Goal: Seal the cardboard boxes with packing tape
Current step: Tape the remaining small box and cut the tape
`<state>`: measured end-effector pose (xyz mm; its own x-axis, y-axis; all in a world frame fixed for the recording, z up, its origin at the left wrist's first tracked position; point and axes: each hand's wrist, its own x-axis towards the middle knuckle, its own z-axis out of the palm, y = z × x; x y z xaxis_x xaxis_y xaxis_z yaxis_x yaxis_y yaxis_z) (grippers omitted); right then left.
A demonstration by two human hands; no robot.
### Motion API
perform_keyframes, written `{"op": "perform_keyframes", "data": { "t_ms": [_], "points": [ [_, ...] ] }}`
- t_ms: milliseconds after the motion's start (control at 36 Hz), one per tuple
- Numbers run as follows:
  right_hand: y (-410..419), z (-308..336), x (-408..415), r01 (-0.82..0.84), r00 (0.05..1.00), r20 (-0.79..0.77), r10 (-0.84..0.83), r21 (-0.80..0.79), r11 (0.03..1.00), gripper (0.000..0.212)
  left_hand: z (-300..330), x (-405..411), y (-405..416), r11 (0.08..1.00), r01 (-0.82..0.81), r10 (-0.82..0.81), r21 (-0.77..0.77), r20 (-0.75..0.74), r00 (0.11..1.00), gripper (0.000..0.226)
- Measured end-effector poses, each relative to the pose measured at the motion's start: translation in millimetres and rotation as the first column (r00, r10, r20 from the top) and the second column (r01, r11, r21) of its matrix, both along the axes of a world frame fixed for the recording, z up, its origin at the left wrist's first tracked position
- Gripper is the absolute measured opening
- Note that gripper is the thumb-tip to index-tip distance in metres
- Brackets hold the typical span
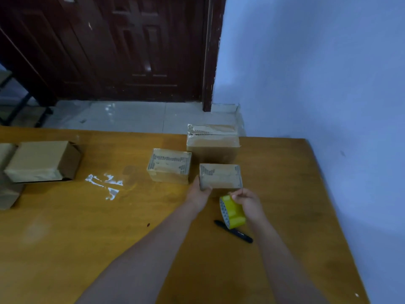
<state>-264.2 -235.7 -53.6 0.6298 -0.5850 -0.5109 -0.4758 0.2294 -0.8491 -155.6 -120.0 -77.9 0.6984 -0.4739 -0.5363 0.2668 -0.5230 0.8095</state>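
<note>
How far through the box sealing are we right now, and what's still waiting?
Looks done: the small taped cardboard box and the larger taped cardboard box behind it. In hand: the left hand grips a third small cardboard box, which already shows tape, while the right hand holds the yellow tape roll. Left: the open-ended cardboard box at far left.

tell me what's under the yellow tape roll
A black marker lies on the wooden table below the yellow tape roll, which the right hand holds. The marker's far end is covered by the roll, so whether they touch cannot be told.
</note>
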Motion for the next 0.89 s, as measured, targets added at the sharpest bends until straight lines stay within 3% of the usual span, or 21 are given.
{"op": "perform_keyframes", "data": {
  "t_ms": [111, 167, 278, 389, 500, 611, 667, 778, 889],
  "points": [
    [-10.2, -12.0, 5.1, -0.012, 1.000, -0.024, 0.010, -0.071, 0.997, 0.016, 0.9, 4.1, -12.0, 0.995, -0.099, 0.096, -0.028, -0.085, 0.992, 0.069],
    [-8.6, -10.5, 5.2, -0.033, 0.999, -0.037, 0.029, -0.132, 0.991, 0.023, -2.7, 4.0, -10.1, 0.996, -0.085, 0.085, -0.002, -0.026, 0.996, 0.067],
    [12.3, 11.3, 0.8, -0.097, 0.994, -0.072, 0.078, -0.307, 0.947, 0.027, -6.3, -5.6, 12.1, 0.975, 0.089, -0.133, 0.202, 0.216, 0.967, 0.050],
    [42.1, 16.5, -6.6, -0.169, 0.983, -0.150, 0.104, -0.542, 0.823, 0.023, -2.1, -4.2, 46.3, 0.861, 0.231, -0.383, 0.454, 0.278, 0.881, 0.043],
    [73.8, 32.3, 10.8, -0.241, 0.964, -0.036, 0.265, -0.545, 0.803, 0.036, 17.8, 18.3, 89.6, 0.800, 0.259, -0.485, 0.541, 0.330, 0.810, 0.036],
    [102.7, 54.8, 61.0, -0.472, 0.854, -0.013, 0.520, -0.440, 0.764, 0.032, 39.2, 54.3, 150.9, 0.826, 0.144, -0.391, 0.545, 0.370, 0.843, 0.039],
    [121.1, 63.8, 96.0, -0.569, 0.782, -0.023, 0.623, -0.435, 0.698, 0.033, 52.9, 77.0, 186.0, 0.826, 0.057, -0.330, 0.561, 0.399, 0.856, 0.039],
    [166.2, 84.3, 166.0, -0.690, 0.639, -0.097, 0.763, -0.511, 0.513, 0.057, 87.5, 121.5, 262.0, 0.790, -0.098, -0.222, 0.606, 0.431, 0.875, 0.038],
    [219.6, 103.9, 223.3, -0.723, 0.564, -0.166, 0.809, -0.573, 0.387, 0.042, 114.4, 161.7, 338.1, 0.760, -0.228, -0.122, 0.609, 0.478, 0.870, 0.042]
  ]
}}
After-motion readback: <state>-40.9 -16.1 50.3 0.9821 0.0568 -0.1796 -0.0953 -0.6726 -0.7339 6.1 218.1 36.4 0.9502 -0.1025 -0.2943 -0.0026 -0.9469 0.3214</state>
